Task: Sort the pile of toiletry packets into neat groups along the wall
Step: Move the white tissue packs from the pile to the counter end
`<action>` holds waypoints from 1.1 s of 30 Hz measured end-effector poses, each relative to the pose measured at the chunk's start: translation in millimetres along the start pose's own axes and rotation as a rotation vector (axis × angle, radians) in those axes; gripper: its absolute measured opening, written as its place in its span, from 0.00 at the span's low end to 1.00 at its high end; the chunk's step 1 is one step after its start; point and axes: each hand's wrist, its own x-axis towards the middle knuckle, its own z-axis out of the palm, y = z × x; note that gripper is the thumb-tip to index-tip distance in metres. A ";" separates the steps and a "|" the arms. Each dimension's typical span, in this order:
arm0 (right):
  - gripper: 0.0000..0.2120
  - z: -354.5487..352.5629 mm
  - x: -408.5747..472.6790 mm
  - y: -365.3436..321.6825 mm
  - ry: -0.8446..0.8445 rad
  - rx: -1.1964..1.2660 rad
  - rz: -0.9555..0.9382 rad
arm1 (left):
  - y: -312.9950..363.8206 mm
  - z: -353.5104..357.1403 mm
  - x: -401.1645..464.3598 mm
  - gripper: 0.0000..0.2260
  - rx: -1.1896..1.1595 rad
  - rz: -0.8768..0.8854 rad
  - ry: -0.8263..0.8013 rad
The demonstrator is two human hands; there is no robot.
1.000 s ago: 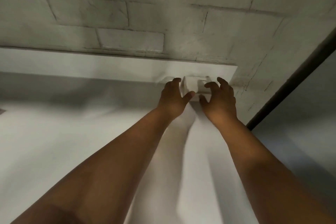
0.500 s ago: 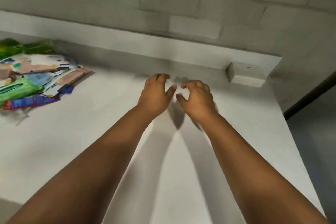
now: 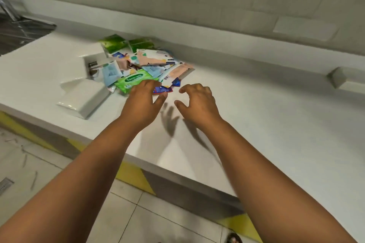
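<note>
the left hand (image 3: 143, 102) hovers with fingers loosely curled and apart, gripping nothing, its fingertips over the near edge of the pile of toiletry packets (image 3: 144, 65); whether they touch a packet cannot be told. the right hand (image 3: 198, 102) hangs just beside it, thumb and fingers spread in a loose claw above the bare white counter (image 3: 276, 134), also holding nothing. both hands cast dark finger shadows on the counter between and below them. right under the left fingertips lies a small red-and-blue sachet (image 3: 163, 89), and just left of those fingertips a green wipes pack (image 3: 134, 81) with white lettering. beyond the left hand the heap runs toward the wall: pale blue and peach flat packets overlapping, and two dark green packs (image 3: 126, 43) at the far side, close to the low white ledge (image 3: 217, 37) along the grey brick wall. further left of the left hand sit white boxes (image 3: 85, 96), one lying near the counter's front edge. well to the right of the right hand a single white box (image 3: 343, 79) rests against the ledge. the picture is somewhat blurred.
</note>
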 end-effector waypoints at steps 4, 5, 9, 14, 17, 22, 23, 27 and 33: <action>0.18 36.0 2.0 -54.9 -0.034 0.016 -0.054 | -51.0 -40.8 -15.2 0.15 -0.009 -0.025 0.046; 0.18 41.8 4.1 -64.1 -0.042 0.015 -0.065 | -59.4 -46.9 -17.3 0.14 -0.011 -0.042 0.053; 0.21 66.7 17.5 -96.8 -0.090 0.014 -0.106 | -91.9 -65.0 -23.2 0.13 -0.028 -0.065 0.073; 0.19 92.3 37.0 -117.4 -0.086 0.053 -0.195 | -121.9 -75.4 -16.5 0.14 0.012 -0.083 0.106; 0.19 104.8 55.6 -128.6 -0.101 0.092 -0.256 | -140.4 -79.4 -9.4 0.15 0.135 -0.121 0.141; 0.20 118.2 89.7 -148.4 -0.165 0.172 -0.415 | -169.4 -81.1 -3.9 0.24 0.333 -0.213 0.148; 0.21 121.2 95.2 -151.0 -0.188 0.168 -0.450 | -174.7 -80.2 -4.0 0.25 0.348 -0.219 0.144; 0.23 137.5 113.4 -161.8 -0.281 0.130 -0.552 | -193.7 -79.8 -3.9 0.22 0.392 -0.146 0.121; 0.21 156.8 118.1 -176.0 -0.288 0.067 -0.569 | -216.9 -86.7 -2.8 0.21 0.369 0.000 0.102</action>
